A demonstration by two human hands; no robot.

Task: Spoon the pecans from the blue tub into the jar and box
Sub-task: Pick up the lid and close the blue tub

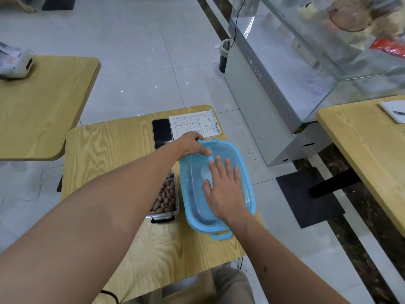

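Head view: left hand (190, 144) fingers grip the blue tub (243, 165) rim; right hand (223, 189) lies flat on it.

The left arm (122, 191) hides most of the box (166, 200); the sheet's (194, 126) writing is too small to read.

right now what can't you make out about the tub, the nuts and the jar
- Blue tub, head view: the lid is on, the right hand lies flat on it and the left hand grips its far edge; pecans inside cannot be seen.
- Clear box of pecans: the left forearm hides most of it.
- Jar and spoon: none in view.
- Printed sheet: text too small.
- Phone: near end behind the left hand.
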